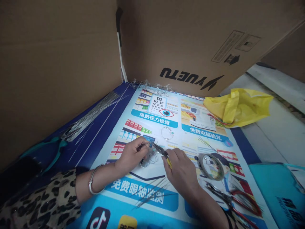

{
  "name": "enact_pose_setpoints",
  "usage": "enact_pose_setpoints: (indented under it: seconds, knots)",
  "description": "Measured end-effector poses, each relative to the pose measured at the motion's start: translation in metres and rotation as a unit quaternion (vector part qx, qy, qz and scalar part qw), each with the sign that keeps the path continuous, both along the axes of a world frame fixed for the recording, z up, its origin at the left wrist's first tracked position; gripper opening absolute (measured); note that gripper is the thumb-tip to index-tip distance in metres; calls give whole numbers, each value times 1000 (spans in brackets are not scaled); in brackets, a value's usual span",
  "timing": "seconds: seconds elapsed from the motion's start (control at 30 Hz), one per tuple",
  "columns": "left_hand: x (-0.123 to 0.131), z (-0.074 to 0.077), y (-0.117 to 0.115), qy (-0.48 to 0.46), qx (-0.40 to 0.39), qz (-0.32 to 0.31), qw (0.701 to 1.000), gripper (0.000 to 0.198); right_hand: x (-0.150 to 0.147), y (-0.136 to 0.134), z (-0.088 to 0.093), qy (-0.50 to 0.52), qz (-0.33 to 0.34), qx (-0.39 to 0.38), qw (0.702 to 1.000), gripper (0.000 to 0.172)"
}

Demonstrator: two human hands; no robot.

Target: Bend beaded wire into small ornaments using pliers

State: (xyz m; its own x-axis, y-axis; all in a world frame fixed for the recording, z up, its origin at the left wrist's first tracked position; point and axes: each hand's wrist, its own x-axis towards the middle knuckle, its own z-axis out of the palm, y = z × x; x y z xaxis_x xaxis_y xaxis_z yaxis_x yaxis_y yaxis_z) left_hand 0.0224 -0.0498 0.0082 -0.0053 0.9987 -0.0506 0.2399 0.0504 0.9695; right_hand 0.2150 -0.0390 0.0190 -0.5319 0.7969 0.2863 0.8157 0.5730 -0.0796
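Note:
My left hand is closed in a pinch on a tangle of thin wire, which hangs below the fingers over the poster. My right hand grips pliers with yellow handles. Their dark jaws reach left to the wire beside my left fingertips; whether they bite on it I cannot tell. Just beyond the hands lies a beaded wire ring. Loose cut wires are scattered on the poster between my forearms.
At right lie a roll of tape and red-handled scissors. A yellow bag and a teal bag flank the poster. A wire bundle lies left. More wire pieces sit against the cardboard wall.

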Motion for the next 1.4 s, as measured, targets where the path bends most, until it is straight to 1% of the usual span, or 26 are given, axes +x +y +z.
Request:
enact_pose_setpoints:
  seconds: [0.27, 0.43, 0.53, 0.87, 1.0, 1.13, 1.3, 1.4]
  knots:
    - [2, 3, 1, 21, 20, 13, 999, 15, -6, -1, -3, 12, -15, 4, 1000, 18]
    - [4, 6, 3, 20, 11, 36, 999, 12, -10, -4, -5, 19, -29, 8, 999, 19]
    - [4, 6, 3, 31, 22, 45, 998, 11, -13, -7, -5, 21, -46, 9, 999, 19]
    - [1, 0, 2, 48, 58, 46, 996, 11, -23, -14, -5, 21, -76, 10, 997, 16]
    - [1, -2, 2, 64, 76, 45, 994, 13, -26, -17, -1, 1, -78, 34, 996, 16]
    - [0, -2, 1, 81, 95, 43, 991, 14, -28, -19, 2, -18, -87, 59, 994, 16]
    - [-1, 0, 0, 128, 133, 38, 982, 15, -30, -22, 2, -1, -85, 58, 995, 15]
    - [-1, 0, -1, 144, 153, 37, 977, 15, -33, -25, 0, 11, -97, 56, 994, 15]
